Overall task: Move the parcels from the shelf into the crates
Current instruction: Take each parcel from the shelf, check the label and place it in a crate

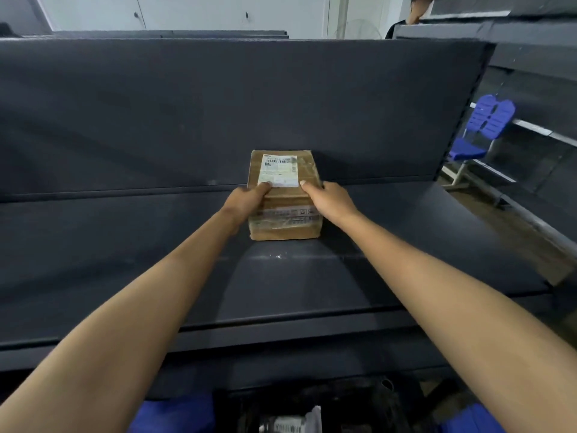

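— Looking at the shelf (125,245), how many parcels do you count?

— I see only one cardboard parcel (285,198), lying at the back of the shelf against the rear panel. My left hand (246,200) and right hand (327,198) grasp its two sides, thumbs on top.

— And the crates?

— Below the shelf edge a dark crate (359,401) holds a labelled packet (290,423). I judge the task is nearly finished.

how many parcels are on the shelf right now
1: a brown taped cardboard parcel with a white label, mid-shelf against the back panel, held by the left hand and right hand. Nothing else shows on the dark shelf.
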Available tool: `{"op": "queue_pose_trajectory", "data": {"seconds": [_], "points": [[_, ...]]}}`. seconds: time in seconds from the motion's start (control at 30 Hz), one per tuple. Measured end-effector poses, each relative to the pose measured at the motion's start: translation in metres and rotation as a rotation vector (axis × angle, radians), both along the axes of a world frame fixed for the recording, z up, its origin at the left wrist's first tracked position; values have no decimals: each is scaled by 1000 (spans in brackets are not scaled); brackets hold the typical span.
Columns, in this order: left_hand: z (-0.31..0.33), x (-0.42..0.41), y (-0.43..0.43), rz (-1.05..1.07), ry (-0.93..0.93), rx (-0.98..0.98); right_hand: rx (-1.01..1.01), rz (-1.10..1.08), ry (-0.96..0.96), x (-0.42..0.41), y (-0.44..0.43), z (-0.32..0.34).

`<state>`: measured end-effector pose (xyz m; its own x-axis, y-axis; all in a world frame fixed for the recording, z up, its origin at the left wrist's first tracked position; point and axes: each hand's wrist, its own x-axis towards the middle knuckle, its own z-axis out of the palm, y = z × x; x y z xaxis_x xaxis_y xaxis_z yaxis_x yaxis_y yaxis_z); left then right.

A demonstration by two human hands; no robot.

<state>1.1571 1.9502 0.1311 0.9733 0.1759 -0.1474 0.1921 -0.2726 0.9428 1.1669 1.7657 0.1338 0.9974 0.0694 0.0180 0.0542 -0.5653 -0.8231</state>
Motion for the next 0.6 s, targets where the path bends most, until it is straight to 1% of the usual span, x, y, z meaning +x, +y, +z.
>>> {"op": "queue_pose_trajectory", "data": {"seconds": [0.13,0.2,0.3,0.4,0.6], "points": [[-1,-31,-2,5,-14,3,36,8,-34,-29,-6,-2],[1,-55,-4,21,-44,-25,84,12,-57,-52,-10,-2],[8,-100,-13,48,-130,-89,179,20,-99,-96,-14,0],[13,-158,-21,53,-231,-72,265,40,-139,-146,-20,4],[9,-268,-30,24,-379,-92,321,83,-219,-248,-29,0]]}}
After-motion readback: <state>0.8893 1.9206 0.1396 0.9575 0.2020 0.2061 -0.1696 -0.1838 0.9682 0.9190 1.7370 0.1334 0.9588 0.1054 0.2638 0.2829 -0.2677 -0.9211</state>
